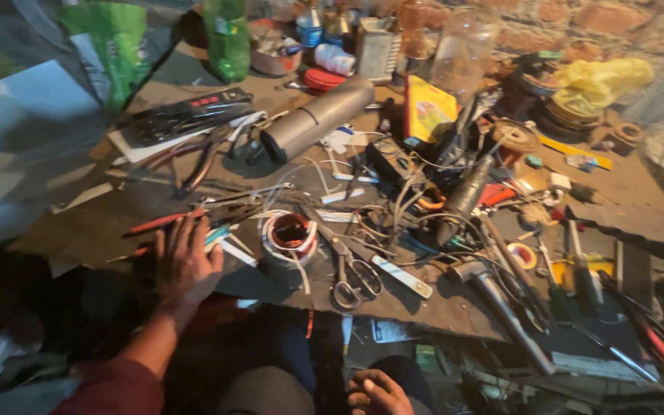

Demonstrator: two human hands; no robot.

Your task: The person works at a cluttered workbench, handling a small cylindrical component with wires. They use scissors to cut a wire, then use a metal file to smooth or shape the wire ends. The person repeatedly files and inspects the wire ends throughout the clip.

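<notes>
Cluttered with tools and wire, the dark worktop [455, 303] runs before me. My left hand [184, 261] lies flat at its near edge, arm stretched forward, fingers [186, 230] spread open over red-handled tools [164, 222], just left of a copper wire coil [290, 234]. My right hand [378, 392] rests low by my knee, fingers loosely curled, empty. Scissors [351, 277] lie beside the coil.

left hand [184, 261] flat, fingers spread, right hand [378, 392] loosely curled low

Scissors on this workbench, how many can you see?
1. The scissors lie near the front edge of the bench, just right of the copper wire coil, well right of the left hand. More may be hidden under the clutter.
</notes>
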